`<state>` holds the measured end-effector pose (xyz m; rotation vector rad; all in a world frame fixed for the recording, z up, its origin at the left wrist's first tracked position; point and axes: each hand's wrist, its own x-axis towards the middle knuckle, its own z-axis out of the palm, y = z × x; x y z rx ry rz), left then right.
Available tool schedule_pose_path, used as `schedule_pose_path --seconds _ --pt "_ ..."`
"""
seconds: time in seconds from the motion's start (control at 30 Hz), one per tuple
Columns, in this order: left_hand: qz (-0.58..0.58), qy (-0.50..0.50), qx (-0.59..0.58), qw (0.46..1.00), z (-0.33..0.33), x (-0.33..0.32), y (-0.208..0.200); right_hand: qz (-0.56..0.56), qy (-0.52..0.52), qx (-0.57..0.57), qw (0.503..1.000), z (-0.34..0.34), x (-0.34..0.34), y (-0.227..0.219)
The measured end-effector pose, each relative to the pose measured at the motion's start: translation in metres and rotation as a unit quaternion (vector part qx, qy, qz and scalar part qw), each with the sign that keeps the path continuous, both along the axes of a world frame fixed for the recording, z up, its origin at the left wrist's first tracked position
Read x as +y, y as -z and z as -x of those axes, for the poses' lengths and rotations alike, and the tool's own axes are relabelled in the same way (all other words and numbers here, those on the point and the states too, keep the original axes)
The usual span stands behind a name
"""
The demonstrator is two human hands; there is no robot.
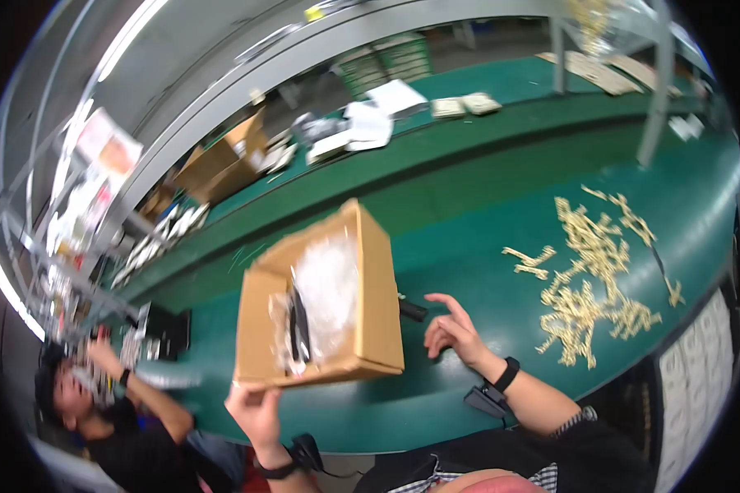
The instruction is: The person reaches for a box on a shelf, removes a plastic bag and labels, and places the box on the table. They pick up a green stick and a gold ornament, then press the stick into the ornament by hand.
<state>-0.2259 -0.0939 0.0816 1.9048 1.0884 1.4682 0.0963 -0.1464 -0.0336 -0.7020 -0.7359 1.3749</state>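
My left hand [255,412] grips the lower left corner of an open cardboard box [378,287], tilted so that its inside faces me. In the box lie crumpled clear plastic bags [329,275] and a long black item [298,324], partly wrapped in clear plastic. To the right of the box, my right hand [456,330] hovers over the green table [469,246] with its fingers apart and nothing in them. A small black object [412,310] lies between that hand and the box, partly hidden by the box.
A heap of pale yellow, branching pieces [588,283] covers part of the table's right side. On the raised shelf at the back stand another cardboard box [222,164], papers [370,123] and small white stacks [464,105]. A co-worker [111,411] sits at the left near a black box [164,329].
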Motion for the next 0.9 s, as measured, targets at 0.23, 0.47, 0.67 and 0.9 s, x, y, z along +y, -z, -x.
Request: schedule_pose_path --seconds 0.23,0.47,0.67,0.9 --pt "-0.229 -0.1 -0.066 0.966 0.019 0.063 -0.149 -0.018 -0.028 -0.234 0.972 0.011 0.008 0.011" --pt "-0.102 -0.181 0.047 0.977 -0.04 0.183 -0.306 -0.022 -0.022 -0.268 0.963 0.006 0.005 0.01" --pt "-0.135 -0.241 0.212 0.937 -0.068 0.299 -0.31 -0.021 -0.029 -0.286 0.958 0.008 -0.001 0.012" --pt "-0.475 -0.148 0.144 0.856 -0.124 0.229 -0.202 -0.012 -0.022 -0.339 0.94 0.007 0.005 0.015"
